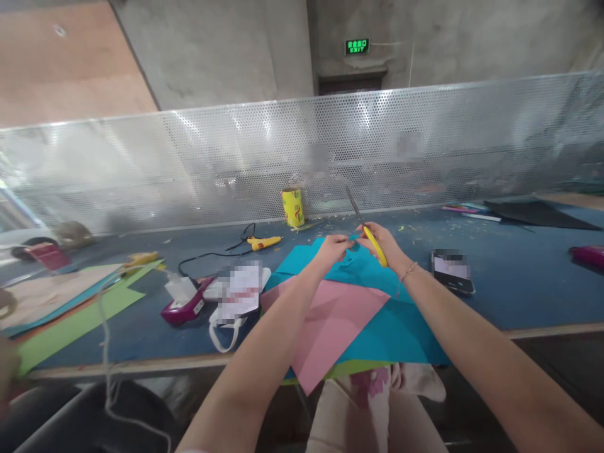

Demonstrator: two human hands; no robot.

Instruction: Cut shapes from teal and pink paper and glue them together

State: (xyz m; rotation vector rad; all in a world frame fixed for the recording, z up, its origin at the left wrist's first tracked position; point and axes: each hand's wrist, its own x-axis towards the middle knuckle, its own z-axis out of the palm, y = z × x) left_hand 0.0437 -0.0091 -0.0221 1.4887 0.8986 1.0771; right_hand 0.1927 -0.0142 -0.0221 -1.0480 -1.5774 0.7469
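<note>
Over the sheets, my left hand [336, 248] pinches a small piece of blue paper [353, 238]. My right hand [383, 241] is closed around yellow-handled scissors [375, 246], whose blades point up and away; its fingertips meet the same small blue piece. Whether the blades are apart is hard to make out. Below both hands lie large blue sheets of paper [396, 327], with a pink sheet [337, 321] on top that hangs past the table edge. A green sheet [361, 366] shows beneath them.
A yellow can [293, 207] stands by the perforated metal screen [226, 163]. A yellow glue gun [264, 243], a purple power strip [182, 308] and a phone [240, 292] are left. Another phone [452, 272] lies right. Coloured sheets [89, 321] lie far left beside another person's hand.
</note>
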